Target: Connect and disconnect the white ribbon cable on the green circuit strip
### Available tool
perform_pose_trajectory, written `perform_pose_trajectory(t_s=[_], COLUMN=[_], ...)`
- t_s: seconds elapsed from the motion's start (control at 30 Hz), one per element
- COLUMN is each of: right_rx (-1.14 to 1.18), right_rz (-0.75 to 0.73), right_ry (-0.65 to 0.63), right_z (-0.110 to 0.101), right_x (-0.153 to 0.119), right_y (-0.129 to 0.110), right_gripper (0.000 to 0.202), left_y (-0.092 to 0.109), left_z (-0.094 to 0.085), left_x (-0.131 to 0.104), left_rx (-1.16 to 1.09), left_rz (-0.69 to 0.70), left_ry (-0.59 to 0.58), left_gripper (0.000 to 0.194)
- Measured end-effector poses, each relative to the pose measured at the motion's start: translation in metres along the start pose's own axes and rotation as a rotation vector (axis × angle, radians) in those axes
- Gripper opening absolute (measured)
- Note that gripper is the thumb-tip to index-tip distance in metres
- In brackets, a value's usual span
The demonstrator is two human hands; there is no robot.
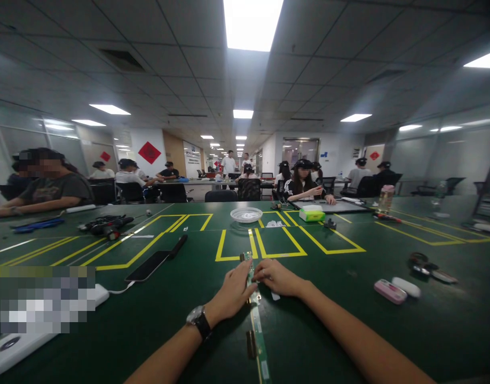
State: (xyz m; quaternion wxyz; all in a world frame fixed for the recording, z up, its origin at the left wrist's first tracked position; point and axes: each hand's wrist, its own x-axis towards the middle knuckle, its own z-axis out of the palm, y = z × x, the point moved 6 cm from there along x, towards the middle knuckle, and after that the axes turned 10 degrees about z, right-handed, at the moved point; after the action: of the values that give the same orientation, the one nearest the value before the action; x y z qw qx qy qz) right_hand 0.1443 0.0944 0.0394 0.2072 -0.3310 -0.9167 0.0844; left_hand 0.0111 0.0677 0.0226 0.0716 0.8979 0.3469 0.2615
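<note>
A long, narrow green circuit board [262, 349] lies lengthwise in front of me, with metallic contacts and a dark brown-gold flap at its left edge. My left hand [232, 290] is closed over its far part, the fingers along one side and the thumb across it. From the right, my right hand [279, 276] touches the same part with bent fingers pinched together. Whatever is between those fingertips is too small to make out. Beside the board, under my right wrist, is a small white piece [275, 296].
A phone [149, 265] on a white cable lies at left, near a white device [24, 346]. A white basket [246, 215] and a green tissue pack [311, 214] stand farther off. At right are a pink case [389, 291] and dark glasses [423, 264]. People sit around.
</note>
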Motion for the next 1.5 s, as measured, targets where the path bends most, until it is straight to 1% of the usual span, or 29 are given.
perform_pose_trajectory(t_s=[0.1, 0.17, 0.3, 0.43, 0.5, 0.6, 0.67, 0.73, 0.87, 0.93, 1.0, 1.17, 1.5], right_rx=[-0.131, -0.227, -0.404, -0.516, -0.531, -0.534, -0.533, -0.529, -0.486, -0.456, -0.455, -0.523, -0.51], right_rz=[0.07, 0.177, 0.503, 0.857, 0.978, 1.071, 1.105, 1.087, 0.876, 0.833, 0.878, 1.05, 1.101], right_ry=[0.009, 0.026, 0.047, 0.101, 0.134, 0.165, 0.176, 0.192, 0.21, 0.186, 0.177, 0.203, 0.16], right_z=[-0.005, -0.011, -0.032, -0.058, -0.069, -0.081, -0.085, -0.087, -0.081, -0.075, -0.071, -0.071, -0.069], right_x=[-0.001, -0.004, -0.021, -0.053, -0.069, -0.086, -0.093, -0.094, -0.084, -0.081, -0.082, -0.088, -0.088], right_y=[0.015, 0.035, 0.089, 0.14, 0.157, 0.171, 0.176, 0.177, 0.17, 0.171, 0.176, 0.186, 0.183], right_gripper=[0.027, 0.028, 0.029, 0.031, 0.032, 0.033, 0.033, 0.034, 0.036, 0.036, 0.036, 0.036, 0.039], left_y=[-0.006, -0.01, -0.011, -0.006, -0.004, -0.003, -0.004, -0.004, -0.004, -0.003, -0.002, 0.0, 0.002], left_z=[-0.013, -0.018, -0.02, -0.017, -0.015, -0.012, -0.012, -0.012, -0.011, -0.011, -0.011, -0.009, -0.002], left_x=[-0.001, -0.002, -0.004, -0.003, -0.003, -0.003, -0.003, -0.004, -0.004, -0.004, -0.004, -0.004, -0.005], left_rx=[0.059, 0.091, 0.118, 0.129, 0.13, 0.133, 0.137, 0.139, 0.137, 0.138, 0.14, 0.142, 0.144], left_rz=[-0.045, -0.077, -0.081, -0.061, -0.046, -0.024, -0.015, -0.012, -0.015, -0.005, 0.005, 0.003, 0.014], left_ry=[0.135, 0.173, 0.152, 0.109, 0.083, 0.054, 0.046, 0.038, 0.022, 0.025, 0.025, 0.0, -0.058], left_gripper=[0.053, 0.05, 0.047, 0.046, 0.046, 0.045, 0.045, 0.045, 0.044, 0.044, 0.044, 0.044, 0.044])
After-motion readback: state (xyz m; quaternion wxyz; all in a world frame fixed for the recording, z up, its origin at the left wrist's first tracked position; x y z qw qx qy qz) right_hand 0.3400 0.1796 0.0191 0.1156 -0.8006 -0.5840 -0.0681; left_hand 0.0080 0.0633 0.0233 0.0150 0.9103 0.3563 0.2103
